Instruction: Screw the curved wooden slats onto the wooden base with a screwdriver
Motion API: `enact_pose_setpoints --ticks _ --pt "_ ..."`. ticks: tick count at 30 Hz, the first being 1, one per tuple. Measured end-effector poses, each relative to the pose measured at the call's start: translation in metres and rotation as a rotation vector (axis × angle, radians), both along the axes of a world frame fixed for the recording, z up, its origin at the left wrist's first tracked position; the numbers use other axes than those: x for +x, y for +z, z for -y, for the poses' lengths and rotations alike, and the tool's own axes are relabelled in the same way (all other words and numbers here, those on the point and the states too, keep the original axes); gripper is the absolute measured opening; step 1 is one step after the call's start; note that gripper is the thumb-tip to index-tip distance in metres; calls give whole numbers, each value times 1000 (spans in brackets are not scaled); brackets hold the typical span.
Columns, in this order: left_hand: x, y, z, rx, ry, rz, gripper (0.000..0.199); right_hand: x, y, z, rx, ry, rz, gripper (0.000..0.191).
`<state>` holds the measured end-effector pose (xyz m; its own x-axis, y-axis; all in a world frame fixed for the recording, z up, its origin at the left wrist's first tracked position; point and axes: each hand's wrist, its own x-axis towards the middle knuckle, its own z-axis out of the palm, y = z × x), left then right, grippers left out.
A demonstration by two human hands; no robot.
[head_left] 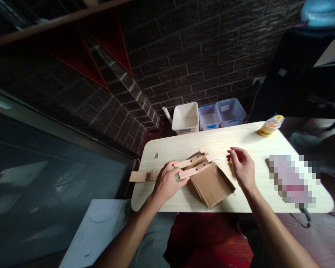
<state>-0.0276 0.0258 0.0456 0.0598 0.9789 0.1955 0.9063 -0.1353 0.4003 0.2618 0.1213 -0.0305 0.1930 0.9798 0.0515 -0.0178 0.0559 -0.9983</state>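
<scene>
My left hand [170, 180] is closed around the near ends of two pale wooden strips [194, 169] that run side by side. Dark holes or screw heads dot the strips, and small upright wood blocks stand at their far ends. Under them lies a worn brown cardboard box [213, 184], set at an angle on the table. To the right of the box, my right hand [242, 165] hovers with thumb and fingers pinched together. Whatever sits in that pinch is too small to name. A small yellow object [230, 162] shows just below the fingertips, partly hidden.
Another wooden piece [141, 176] juts over the left edge of the light table [167, 149]. A small dark metal item [156, 156] lies behind it. A clear bottle with yellow [270, 125] stands back right; a blurred-out object [292, 182] lies right. Bins [185, 115] line the wall.
</scene>
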Motion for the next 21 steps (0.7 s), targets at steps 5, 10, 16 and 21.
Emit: enact_pose_setpoints --ticks 5,10,16,21 --pt "29 -15 59 161 127 -74 10 1 -5 7 -49 92 76 36" --pt "44 -21 102 196 -1 -51 14 3 -13 16 -68 117 151 36" --pt "20 -40 113 57 52 349 70 -3 -21 18 -65 117 180 36" --pt "3 -69 94 -188 65 652 115 -19 -25 11 -51 148 183 36"
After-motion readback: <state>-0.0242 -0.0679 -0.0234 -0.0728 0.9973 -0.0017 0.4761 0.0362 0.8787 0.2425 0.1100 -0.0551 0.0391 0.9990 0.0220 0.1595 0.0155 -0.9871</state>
